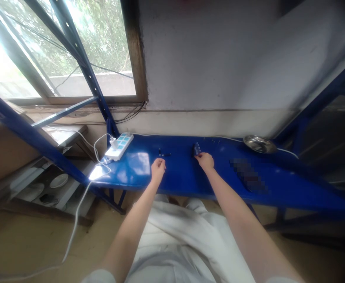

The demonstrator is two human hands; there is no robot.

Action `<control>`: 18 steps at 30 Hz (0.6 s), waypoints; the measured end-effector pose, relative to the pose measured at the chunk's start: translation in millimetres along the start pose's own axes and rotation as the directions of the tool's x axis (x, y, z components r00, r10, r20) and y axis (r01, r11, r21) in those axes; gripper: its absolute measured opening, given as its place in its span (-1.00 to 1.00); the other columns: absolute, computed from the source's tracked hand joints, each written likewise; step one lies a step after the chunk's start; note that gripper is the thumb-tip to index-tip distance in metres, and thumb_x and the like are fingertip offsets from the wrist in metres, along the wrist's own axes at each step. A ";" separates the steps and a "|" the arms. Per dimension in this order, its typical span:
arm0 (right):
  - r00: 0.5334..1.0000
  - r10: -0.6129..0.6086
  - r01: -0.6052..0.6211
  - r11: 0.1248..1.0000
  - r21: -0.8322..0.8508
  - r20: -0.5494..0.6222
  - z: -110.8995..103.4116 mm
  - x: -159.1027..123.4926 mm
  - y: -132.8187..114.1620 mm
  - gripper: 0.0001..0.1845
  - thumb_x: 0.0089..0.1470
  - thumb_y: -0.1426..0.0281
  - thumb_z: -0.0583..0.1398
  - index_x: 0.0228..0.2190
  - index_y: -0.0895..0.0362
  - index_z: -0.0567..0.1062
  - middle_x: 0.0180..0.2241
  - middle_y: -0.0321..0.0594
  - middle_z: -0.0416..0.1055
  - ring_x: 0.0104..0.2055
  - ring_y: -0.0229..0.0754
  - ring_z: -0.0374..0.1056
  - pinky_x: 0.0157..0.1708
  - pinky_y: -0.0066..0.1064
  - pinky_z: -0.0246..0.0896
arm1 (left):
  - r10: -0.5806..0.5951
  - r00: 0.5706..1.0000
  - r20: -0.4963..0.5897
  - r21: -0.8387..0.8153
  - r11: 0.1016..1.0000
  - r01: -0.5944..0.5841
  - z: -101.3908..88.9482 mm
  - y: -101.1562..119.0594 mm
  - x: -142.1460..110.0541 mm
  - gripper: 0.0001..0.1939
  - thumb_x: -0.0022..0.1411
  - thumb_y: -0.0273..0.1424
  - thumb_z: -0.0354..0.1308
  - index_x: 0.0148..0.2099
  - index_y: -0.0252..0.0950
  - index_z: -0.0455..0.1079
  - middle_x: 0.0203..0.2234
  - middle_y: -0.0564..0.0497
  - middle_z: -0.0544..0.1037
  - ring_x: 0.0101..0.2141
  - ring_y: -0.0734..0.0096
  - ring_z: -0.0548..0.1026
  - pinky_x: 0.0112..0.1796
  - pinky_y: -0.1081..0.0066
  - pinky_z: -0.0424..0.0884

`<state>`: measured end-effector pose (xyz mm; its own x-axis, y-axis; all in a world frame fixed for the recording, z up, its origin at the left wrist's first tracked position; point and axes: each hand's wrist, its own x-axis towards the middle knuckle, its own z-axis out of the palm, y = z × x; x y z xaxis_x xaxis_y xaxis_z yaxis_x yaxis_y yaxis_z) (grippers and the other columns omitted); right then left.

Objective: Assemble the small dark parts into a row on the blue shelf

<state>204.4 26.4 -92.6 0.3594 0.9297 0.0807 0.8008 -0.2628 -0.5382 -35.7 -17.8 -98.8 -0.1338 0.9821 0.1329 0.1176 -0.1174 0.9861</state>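
Note:
My right hand [206,161] pinches the near end of a small dark piece with a row of clear, rounded bumps [197,149], tilted up at the blue table. Its exact kind is too small to make out. To the left, my left hand [158,169] is closed with thumb and fingers together above the table's front part. Whatever it may hold is hidden. Just beyond its fingertips lie a short dark stick-like piece [167,154] and a smaller dark piece [159,151], close to each other on the blue surface.
A white power strip [119,147] with a plug and cables sits at the table's [181,179] left end. On the right are a shiny metal dish [260,144] and a blurred-out dark flat object [247,175]. Blue frame posts [85,59] rise at the left.

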 end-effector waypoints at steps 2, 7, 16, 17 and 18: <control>1.000 0.006 -0.006 1.000 0.003 0.008 0.8 1.5 1.0 -0.70 -0.04 0.24 0.15 -0.33 0.16 0.54 -0.37 -0.09 0.48 -0.36 -0.12 0.39 -0.46 -0.43 0.16 | 0.014 0.996 -0.091 -0.057 0.998 -0.019 -0.8 -2.5 2.6 -0.82 0.12 -0.27 0.00 -0.29 -0.29 0.24 -0.63 0.15 0.31 -0.67 0.63 0.27 -0.61 0.59 0.20; 0.996 -0.001 -0.002 0.999 0.035 0.094 -2.4 7.2 5.5 -0.68 -0.12 0.30 0.21 -0.28 0.21 0.52 -0.39 -0.09 0.48 -0.37 -0.14 0.40 -0.46 -0.45 0.18 | 0.048 0.977 -0.209 -0.039 0.998 -0.058 -9.8 2.0 7.9 -0.80 0.15 -0.30 -0.03 -0.18 -0.26 0.18 -0.56 0.13 0.32 -0.63 0.61 0.30 -0.58 0.58 0.23; 0.992 0.099 -0.109 0.986 0.123 0.084 -27.1 -23.4 -6.5 -0.76 -0.06 0.30 0.15 -0.37 0.16 0.53 -0.40 -0.12 0.50 -0.37 -0.13 0.41 -0.43 -0.41 0.21 | 0.178 0.948 0.263 0.597 0.742 -0.305 3.8 22.0 24.0 -0.62 0.10 -0.44 0.06 0.01 -0.28 0.28 -0.54 -0.04 0.44 -0.50 0.30 0.43 -0.40 0.38 0.31; 0.992 0.098 -0.109 0.980 0.165 0.076 -29.7 -30.1 -11.6 -0.77 -0.04 0.30 0.13 -0.39 0.15 0.53 -0.40 -0.13 0.50 -0.38 -0.14 0.41 -0.42 -0.41 0.22 | 0.138 0.947 0.289 0.668 0.680 -0.302 9.3 22.3 27.8 -0.56 0.09 -0.48 0.05 0.06 -0.32 0.25 -0.50 -0.10 0.46 -0.47 0.25 0.46 -0.40 0.36 0.32; 0.995 0.073 -0.088 0.971 0.223 0.073 -31.9 -36.8 -17.1 -0.76 -0.03 0.31 0.12 -0.38 0.15 0.53 -0.41 -0.14 0.50 -0.39 -0.15 0.41 -0.42 -0.41 0.22 | 0.090 0.948 0.306 0.738 0.607 -0.296 15.0 22.6 31.8 -0.52 0.09 -0.53 0.04 0.11 -0.35 0.21 -0.46 -0.16 0.48 -0.42 0.20 0.48 -0.38 0.34 0.33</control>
<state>192.8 -11.6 -59.6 0.3809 0.9244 -0.0206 0.6393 -0.2794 -0.7164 -22.6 13.0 -73.8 0.1853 0.9653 0.1839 0.8368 -0.2532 0.4854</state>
